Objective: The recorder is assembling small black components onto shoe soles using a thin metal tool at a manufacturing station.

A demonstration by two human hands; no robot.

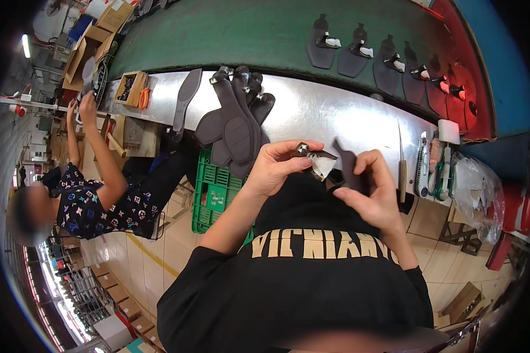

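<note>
My left hand (280, 167) pinches a shiny dark sandal strap (302, 149), with white paper (322, 165) bunched beside it. My right hand (374, 191) has its fingers curled round a dark grey sandal sole (348, 162), its narrow end pointing up and away. Both hands are close together at the table's near edge, in front of my black shirt. Whether strap and sole are joined is hidden between the hands. Left of my hands, a pile of dark sandal soles (238, 132) with shiny straps overhangs the metal table (312, 109).
A green belt (241, 41) carries several sandals (353, 52) into a red-lit machine (468, 82). An awl (402, 165), a utility knife (422, 165) and scissors (443, 170) are at the right. A green crate (209, 197) stands below the pile. A co-worker (109, 194) sits left.
</note>
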